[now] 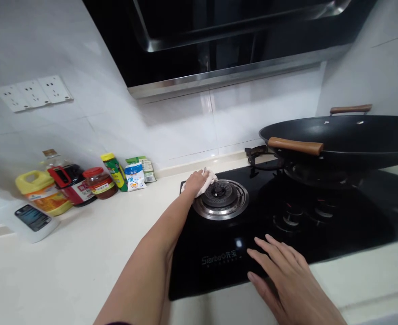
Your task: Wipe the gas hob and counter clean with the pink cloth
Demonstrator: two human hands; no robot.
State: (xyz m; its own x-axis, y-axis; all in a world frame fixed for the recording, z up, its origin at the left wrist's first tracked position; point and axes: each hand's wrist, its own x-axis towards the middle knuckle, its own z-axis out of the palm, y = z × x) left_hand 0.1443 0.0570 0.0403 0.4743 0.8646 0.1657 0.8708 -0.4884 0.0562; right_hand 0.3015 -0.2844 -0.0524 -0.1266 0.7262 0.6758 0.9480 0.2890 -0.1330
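My left hand (195, 181) is closed on a pale cloth (208, 179), pressing it against the back left edge of the stove burner (221, 198). Part of the cloth is hidden under the fingers. The burner, a dark cap inside a shiny metal ring, is set in a black glass gas cooktop (242, 234). Over the cooktop's front edge, right of the brand lettering, my right hand (283, 275) has its fingers spread and holds nothing. Whether it touches the glass I cannot tell.
A large black wok (341, 140) with wooden handles sits on the right burner, beside a pan support (261, 160). Control knobs (290, 216) stand between the burners. Bottles, a red-lidded jar (99, 183) and packets line the wall at left. A range hood (233, 40) overhangs the cooktop.
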